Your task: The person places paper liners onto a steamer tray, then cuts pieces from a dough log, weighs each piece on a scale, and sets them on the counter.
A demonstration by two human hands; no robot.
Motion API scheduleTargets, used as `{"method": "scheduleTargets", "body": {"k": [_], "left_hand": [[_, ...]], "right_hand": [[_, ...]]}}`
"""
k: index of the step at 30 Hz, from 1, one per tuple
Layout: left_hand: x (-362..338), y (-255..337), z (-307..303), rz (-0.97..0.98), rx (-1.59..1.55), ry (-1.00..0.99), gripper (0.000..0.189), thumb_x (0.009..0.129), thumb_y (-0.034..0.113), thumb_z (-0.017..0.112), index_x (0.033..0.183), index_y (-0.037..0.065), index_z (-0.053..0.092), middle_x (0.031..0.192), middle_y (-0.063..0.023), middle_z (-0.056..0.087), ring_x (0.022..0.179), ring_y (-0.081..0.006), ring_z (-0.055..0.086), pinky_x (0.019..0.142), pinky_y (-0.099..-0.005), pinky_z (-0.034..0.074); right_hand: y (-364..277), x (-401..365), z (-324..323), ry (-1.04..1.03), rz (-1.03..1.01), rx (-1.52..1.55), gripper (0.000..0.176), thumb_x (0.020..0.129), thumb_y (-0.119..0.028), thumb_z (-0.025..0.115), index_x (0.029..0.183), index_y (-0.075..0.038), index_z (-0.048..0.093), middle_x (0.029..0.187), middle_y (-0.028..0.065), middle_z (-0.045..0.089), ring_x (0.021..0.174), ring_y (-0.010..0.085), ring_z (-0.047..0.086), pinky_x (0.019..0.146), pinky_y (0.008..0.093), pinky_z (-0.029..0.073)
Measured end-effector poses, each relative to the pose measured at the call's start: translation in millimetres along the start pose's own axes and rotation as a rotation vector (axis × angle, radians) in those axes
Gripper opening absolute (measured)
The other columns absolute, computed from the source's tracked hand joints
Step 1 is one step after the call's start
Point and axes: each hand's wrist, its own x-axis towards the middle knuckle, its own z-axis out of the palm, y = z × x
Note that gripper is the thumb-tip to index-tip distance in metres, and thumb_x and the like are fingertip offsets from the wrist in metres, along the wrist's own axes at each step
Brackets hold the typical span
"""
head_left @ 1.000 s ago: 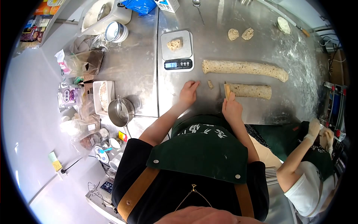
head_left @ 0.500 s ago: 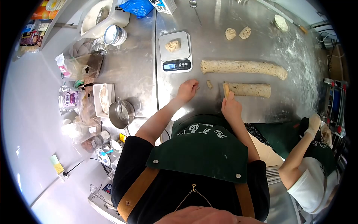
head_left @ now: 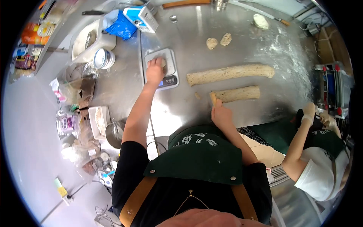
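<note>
My left hand (head_left: 155, 71) is over the digital kitchen scale (head_left: 172, 81), its fingers closed around a piece of dough (head_left: 163, 62) that they mostly hide. In my right hand (head_left: 222, 115) is the yellowish handle of a dough scraper (head_left: 214, 99), its edge at the left end of a short dough log (head_left: 240, 93). Beyond that log lies a longer dough log (head_left: 230, 74). A small scrap of dough (head_left: 197, 95) sits to the left of the scraper. Two cut dough pieces (head_left: 211, 43) rest farther back on the steel table.
Flour is dusted over the table's right side, near a pale dough lump (head_left: 261, 21). At left stand a flour bin (head_left: 109, 41), a striped bowl (head_left: 104, 59), a white tray (head_left: 92, 119) and a metal pot (head_left: 113, 135). A gloved co-worker (head_left: 321, 166) is at right.
My left hand has moved from the table near the scrap up onto the scale and closed on the dough piece there. The right hand keeps the scraper at the short log. The view has shifted.
</note>
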Motion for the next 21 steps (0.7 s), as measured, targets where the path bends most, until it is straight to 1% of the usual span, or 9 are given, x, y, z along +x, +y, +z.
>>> {"method": "scheduleTargets", "body": {"k": [2,4,8,9,12,15,17,20,21], "left_hand": [[-1.4,1.6,-2.6,0.018,0.013,0.018,0.049,0.068,0.002,0.066,0.114,0.011,0.052,0.110,-0.0102,0.056,0.105,-0.0332,0.050,0.085,-0.0415,0.049],[-6.7,6.6,-8.8,0.079,-0.011,0.075,0.047,0.068,0.000,0.065,0.112,0.011,0.052,0.107,-0.0103,0.055,0.103,-0.0329,0.050,0.084,-0.0416,0.049],[-1.9,28.5,-15.9,0.181,-0.074,0.220,0.040,0.069,-0.005,0.060,0.106,0.009,0.055,0.109,-0.0106,0.055,0.102,-0.0328,0.051,0.083,-0.0405,0.049],[5.7,36.4,-16.0,0.233,-0.112,0.240,0.040,0.067,-0.006,0.059,0.104,0.009,0.056,0.111,-0.0104,0.055,0.102,-0.0326,0.051,0.084,-0.0402,0.048],[38.8,53.7,3.4,0.358,-0.117,0.137,0.041,0.066,-0.006,0.060,0.104,0.008,0.056,0.109,-0.0103,0.055,0.102,-0.0322,0.051,0.086,-0.0399,0.047],[74.5,77.8,24.0,0.376,-0.118,-0.044,0.040,0.066,-0.007,0.060,0.103,0.008,0.056,0.108,-0.0103,0.055,0.104,-0.0317,0.051,0.087,-0.0399,0.046],[98.4,96.2,32.2,0.398,-0.115,-0.073,0.040,0.067,-0.008,0.059,0.103,0.008,0.056,0.107,-0.0098,0.054,0.105,-0.0312,0.050,0.088,-0.0400,0.046],[125.1,105.2,59.2,0.402,-0.100,-0.137,0.041,0.068,-0.009,0.059,0.105,0.009,0.056,0.110,-0.0098,0.054,0.108,-0.0315,0.050,0.089,-0.0411,0.046],[128.1,107.9,66.5,0.397,-0.094,-0.163,0.041,0.069,-0.009,0.059,0.105,0.010,0.056,0.112,-0.0098,0.053,0.108,-0.0317,0.049,0.089,-0.0416,0.046]], "right_hand": [[1.1,-0.2,0.9,0.010,-0.005,-0.011,0.023,0.088,-0.019,0.052,0.099,-0.002,0.041,0.072,0.0174,0.063,0.061,0.0368,0.062,0.053,0.0463,0.049],[1.7,-0.9,0.6,0.034,-0.013,0.007,0.022,0.087,-0.018,0.053,0.099,-0.002,0.041,0.072,0.0166,0.063,0.060,0.0356,0.063,0.053,0.0454,0.049],[13.3,-0.1,12.5,0.127,-0.069,0.070,0.029,0.088,-0.021,0.053,0.106,0.000,0.044,0.067,0.0158,0.061,0.056,0.0348,0.060,0.052,0.0460,0.048],[13.7,-0.4,12.1,0.106,-0.056,0.078,0.029,0.088,-0.020,0.053,0.106,0.000,0.044,0.067,0.0159,0.061,0.056,0.0350,0.060,0.052,0.0461,0.048],[14.5,-1.3,6.8,0.070,-0.068,0.099,0.028,0.087,-0.019,0.053,0.106,0.000,0.045,0.069,0.0161,0.062,0.058,0.0349,0.061,0.053,0.0452,0.048],[14.9,-5.6,-8.9,0.090,-0.121,0.166,0.030,0.086,-0.017,0.055,0.107,0.002,0.045,0.070,0.0163,0.063,0.061,0.0349,0.063,0.053,0.0438,0.050],[19.5,-10.4,-16.8,0.081,-0.097,0.274,0.034,0.086,-0.017,0.055,0.112,0.003,0.044,0.071,0.0175,0.063,0.062,0.0364,0.062,0.055,0.0450,0.049],[23.5,-19.9,-42.2,0.104,0.055,0.331,0.038,0.086,-0.017,0.057,0.115,0.004,0.043,0.068,0.0199,0.061,0.059,0.0390,0.061,0.053,0.0476,0.048],[27.8,-22.8,-46.7,0.155,0.069,0.326,0.038,0.086,-0.017,0.057,0.115,0.005,0.043,0.066,0.0202,0.061,0.058,0.0395,0.060,0.052,0.0480,0.048]]}}
